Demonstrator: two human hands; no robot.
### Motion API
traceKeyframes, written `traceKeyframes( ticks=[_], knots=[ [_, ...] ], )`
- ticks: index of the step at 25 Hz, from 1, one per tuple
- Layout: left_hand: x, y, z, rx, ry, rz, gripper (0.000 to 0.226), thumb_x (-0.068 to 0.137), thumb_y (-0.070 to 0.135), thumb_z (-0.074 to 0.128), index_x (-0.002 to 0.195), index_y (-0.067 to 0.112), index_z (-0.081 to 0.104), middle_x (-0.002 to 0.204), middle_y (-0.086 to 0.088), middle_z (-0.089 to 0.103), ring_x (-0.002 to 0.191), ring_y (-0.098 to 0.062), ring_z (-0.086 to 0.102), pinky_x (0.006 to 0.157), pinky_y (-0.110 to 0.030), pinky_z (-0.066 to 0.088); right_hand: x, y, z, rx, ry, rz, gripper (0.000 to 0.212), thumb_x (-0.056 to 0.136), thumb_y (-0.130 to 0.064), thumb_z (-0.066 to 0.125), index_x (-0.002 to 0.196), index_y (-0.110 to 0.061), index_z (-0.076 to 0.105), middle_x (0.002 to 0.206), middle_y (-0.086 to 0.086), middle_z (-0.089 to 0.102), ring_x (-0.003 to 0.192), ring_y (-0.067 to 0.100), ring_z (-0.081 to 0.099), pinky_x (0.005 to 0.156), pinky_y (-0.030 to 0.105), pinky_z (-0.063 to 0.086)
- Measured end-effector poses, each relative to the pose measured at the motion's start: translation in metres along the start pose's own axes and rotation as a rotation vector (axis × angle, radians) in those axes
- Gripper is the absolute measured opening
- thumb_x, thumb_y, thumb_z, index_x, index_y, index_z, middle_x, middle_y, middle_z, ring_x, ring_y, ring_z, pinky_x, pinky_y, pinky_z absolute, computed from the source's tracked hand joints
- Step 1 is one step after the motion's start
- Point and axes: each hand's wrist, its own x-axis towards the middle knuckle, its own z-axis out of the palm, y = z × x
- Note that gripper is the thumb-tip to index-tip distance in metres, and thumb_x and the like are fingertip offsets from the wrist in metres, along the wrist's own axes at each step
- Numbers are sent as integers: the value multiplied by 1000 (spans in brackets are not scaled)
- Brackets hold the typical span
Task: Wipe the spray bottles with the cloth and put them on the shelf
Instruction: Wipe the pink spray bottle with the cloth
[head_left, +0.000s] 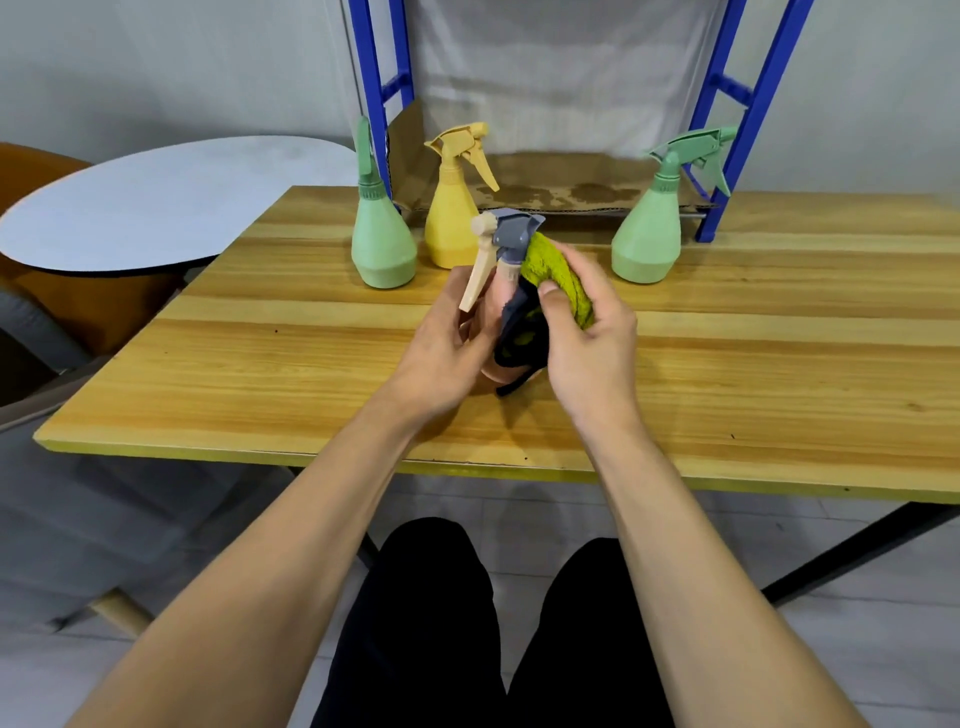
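Observation:
My left hand (441, 345) grips a pale pink spray bottle with a grey head and beige trigger (506, 234), held above the middle of the wooden table (260, 338). My right hand (589, 332) holds a yellow-green and dark cloth (558, 275) wrapped against the bottle's right side; most of the bottle's body is hidden. Three more bottles stand at the back of the table: a green one (382, 236) on the left, a yellow one (452, 208) beside it, and another green one (649, 234) to the right.
A blue metal shelf frame (727, 156) rises behind the table, with a stained cardboard sheet (561, 182) on its lowest level. A round white table (156, 202) and an orange chair stand to the left. My dark trouser legs show below the table's front edge.

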Motion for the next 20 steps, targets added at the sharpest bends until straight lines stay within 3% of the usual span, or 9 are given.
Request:
traceKeyframes(
  ticks=[2, 5, 7, 10, 12, 14, 17, 20],
  knots=[
    [1, 3, 0, 28, -9, -25, 40, 103, 26, 62, 137, 33, 42, 126, 17, 61, 120, 6, 58, 103, -20, 49, -7, 17, -6, -70, 25, 86, 33, 99, -12, 57, 128, -24, 67, 124, -9, 70, 117, 4, 62, 106, 30, 49],
    [2, 2, 1, 29, -21, -60, 47, 101, 28, 65, 139, 37, 39, 128, 25, 57, 121, 13, 55, 106, -18, 46, -11, 29, -19, -97, 41, 215, 30, 97, -13, 58, 119, -29, 71, 115, -12, 72, 111, 9, 65, 105, 39, 51],
    [0, 1, 2, 54, -30, -58, 46, 102, 28, 63, 139, 38, 39, 128, 25, 57, 123, 12, 55, 109, -22, 46, -4, 18, -19, -69, 0, 169, 30, 97, -10, 59, 117, -30, 71, 113, -14, 72, 109, 5, 65, 102, 30, 52],
    [0, -3, -1, 73, -13, -42, 46, 101, 25, 61, 142, 31, 41, 132, 14, 59, 128, -4, 57, 112, -36, 48, 5, 8, -10, -67, -64, 27, 32, 99, -8, 57, 125, -24, 68, 121, -11, 69, 114, 0, 62, 100, 18, 48],
    [2, -4, -1, 75, 3, -41, 45, 100, 27, 63, 139, 33, 42, 130, 15, 59, 127, -7, 58, 111, -40, 49, 1, 16, -12, -113, -50, 42, 32, 99, -8, 55, 127, -21, 67, 119, -11, 68, 111, -1, 62, 97, 11, 45],
    [2, 0, 1, 62, 17, -71, 43, 99, 28, 67, 134, 36, 42, 123, 20, 60, 119, -1, 60, 107, -38, 51, -12, 30, -16, -181, -3, 103, 32, 100, -9, 55, 128, -19, 67, 118, -8, 68, 111, 6, 63, 97, 14, 45],
    [0, 9, 11, 141, 123, -80, 43, 93, 28, 74, 124, 31, 45, 112, 20, 60, 101, 10, 60, 90, -25, 53, -22, 39, -18, -259, 16, 68, 33, 100, -11, 55, 131, -19, 63, 123, -7, 66, 112, 9, 60, 101, 20, 44],
    [4, 15, 23, 279, 336, -104, 57, 76, 41, 82, 119, 28, 47, 115, 7, 60, 104, -13, 62, 91, -36, 54, -22, 42, -14, -238, 11, 36, 35, 100, -12, 54, 133, -20, 62, 128, -4, 67, 117, 13, 61, 104, 29, 46]
  ],
)
